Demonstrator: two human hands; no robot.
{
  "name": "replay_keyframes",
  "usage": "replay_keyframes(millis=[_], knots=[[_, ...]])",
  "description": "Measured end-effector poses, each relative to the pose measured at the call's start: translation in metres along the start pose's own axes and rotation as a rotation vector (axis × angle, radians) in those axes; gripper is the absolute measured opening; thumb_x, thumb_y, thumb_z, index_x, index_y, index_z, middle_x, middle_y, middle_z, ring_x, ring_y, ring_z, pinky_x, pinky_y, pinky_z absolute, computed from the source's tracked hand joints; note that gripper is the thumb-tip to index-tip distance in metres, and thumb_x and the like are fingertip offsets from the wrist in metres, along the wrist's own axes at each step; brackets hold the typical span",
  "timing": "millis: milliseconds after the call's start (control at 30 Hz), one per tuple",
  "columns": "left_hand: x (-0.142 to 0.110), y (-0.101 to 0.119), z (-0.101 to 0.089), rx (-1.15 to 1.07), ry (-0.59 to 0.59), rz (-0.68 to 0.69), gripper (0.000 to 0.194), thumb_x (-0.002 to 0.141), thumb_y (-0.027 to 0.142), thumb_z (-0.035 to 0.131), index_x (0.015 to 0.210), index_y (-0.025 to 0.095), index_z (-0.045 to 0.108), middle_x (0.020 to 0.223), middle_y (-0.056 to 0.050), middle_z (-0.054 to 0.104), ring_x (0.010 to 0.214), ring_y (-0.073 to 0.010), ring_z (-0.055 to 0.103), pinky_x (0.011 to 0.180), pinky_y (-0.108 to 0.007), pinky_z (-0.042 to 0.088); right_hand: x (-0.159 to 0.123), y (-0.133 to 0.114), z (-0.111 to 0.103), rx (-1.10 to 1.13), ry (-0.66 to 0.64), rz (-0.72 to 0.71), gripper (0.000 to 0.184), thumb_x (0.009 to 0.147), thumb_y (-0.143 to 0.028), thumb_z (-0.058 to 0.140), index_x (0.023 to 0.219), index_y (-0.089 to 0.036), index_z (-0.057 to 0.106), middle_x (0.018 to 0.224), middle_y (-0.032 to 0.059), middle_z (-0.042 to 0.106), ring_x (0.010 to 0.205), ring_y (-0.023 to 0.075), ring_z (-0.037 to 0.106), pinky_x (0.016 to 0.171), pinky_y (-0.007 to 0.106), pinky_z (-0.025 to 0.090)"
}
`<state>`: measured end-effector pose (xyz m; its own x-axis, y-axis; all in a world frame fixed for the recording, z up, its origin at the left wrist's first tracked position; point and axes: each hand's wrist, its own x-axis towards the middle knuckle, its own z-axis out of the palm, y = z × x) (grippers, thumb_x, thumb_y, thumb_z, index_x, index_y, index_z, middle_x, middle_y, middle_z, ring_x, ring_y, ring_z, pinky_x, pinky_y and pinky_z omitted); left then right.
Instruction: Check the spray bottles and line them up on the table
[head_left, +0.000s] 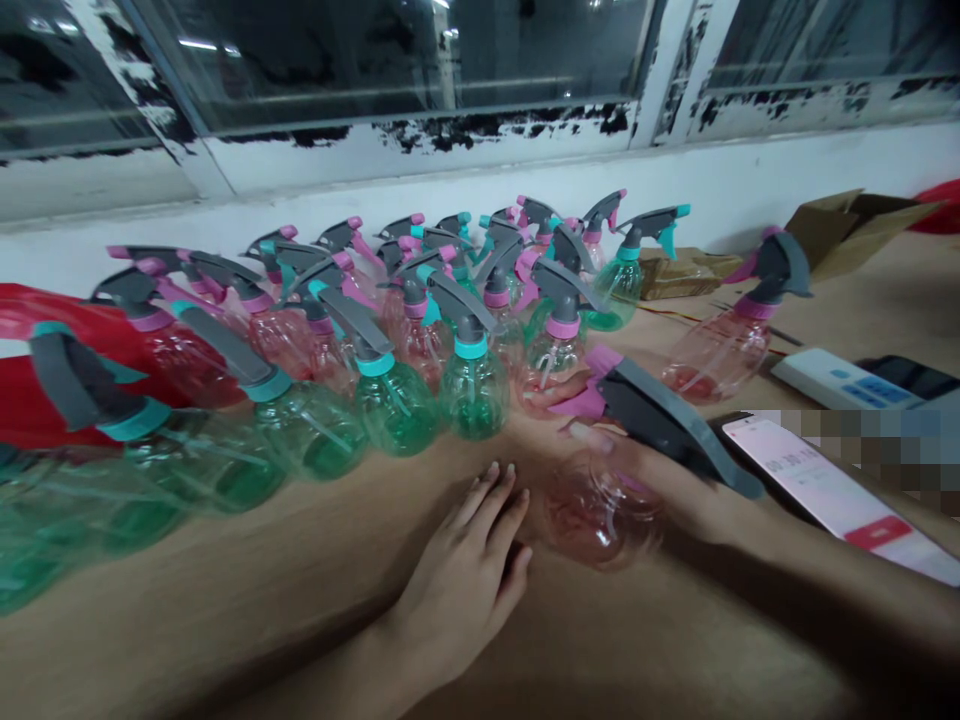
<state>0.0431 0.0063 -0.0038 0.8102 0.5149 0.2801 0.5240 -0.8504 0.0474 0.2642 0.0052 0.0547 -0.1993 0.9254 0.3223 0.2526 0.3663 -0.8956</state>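
Note:
My right hand (660, 475) is wrapped around the neck of a clear pink spray bottle (592, 515) with a grey and pink trigger head. That bottle leans slightly, and the hand hides its collar. Flat on the table, fingers stretched out, lies my left hand (469, 565); it holds nothing and is just left of the held bottle. Beyond the hands stand many similar bottles, among them a green spray bottle (474, 395) with a teal collar and a pink-collared one (553, 355) close behind my right fingertips.
A phone (825, 490) showing a timer lies at the right, near a white device (840, 378). Another pink spray bottle (720, 345) stands tilted there. Behind are cardboard boxes (855, 235) and the white wall (450, 180). Red material (67, 380) sits at the left.

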Motion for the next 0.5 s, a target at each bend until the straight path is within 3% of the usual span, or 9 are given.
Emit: replay_keyframes(millis=[300,500], knots=[[-0.0010,-0.0002,0.0005,-0.019,0.008,-0.007,0.039,0.096,0.023,0.042,0.132,0.007,0.047,0.144,-0.016,0.040,0.137,-0.0273,0.030,0.104,-0.045,0.041,0.0004,0.0000,-0.0011,-0.007,-0.018,0.002,0.032,0.083,-0.054,0.057,0.090,-0.024,0.062,0.052,-0.0047,0.044,0.049,0.0141,0.049,0.058,0.033,0.047],[-0.0005,-0.0002,-0.0006,-0.004,0.000,-0.003,0.040,0.096,0.023,0.043,0.132,0.006,0.046,0.144,-0.018,0.040,0.136,-0.0281,0.031,0.104,-0.045,0.041,0.0012,-0.0019,-0.0008,0.005,0.016,0.018,0.035,0.081,-0.056,0.058,0.093,-0.024,0.063,0.066,0.0013,0.058,0.068,0.0190,0.061,0.066,0.034,0.051]])
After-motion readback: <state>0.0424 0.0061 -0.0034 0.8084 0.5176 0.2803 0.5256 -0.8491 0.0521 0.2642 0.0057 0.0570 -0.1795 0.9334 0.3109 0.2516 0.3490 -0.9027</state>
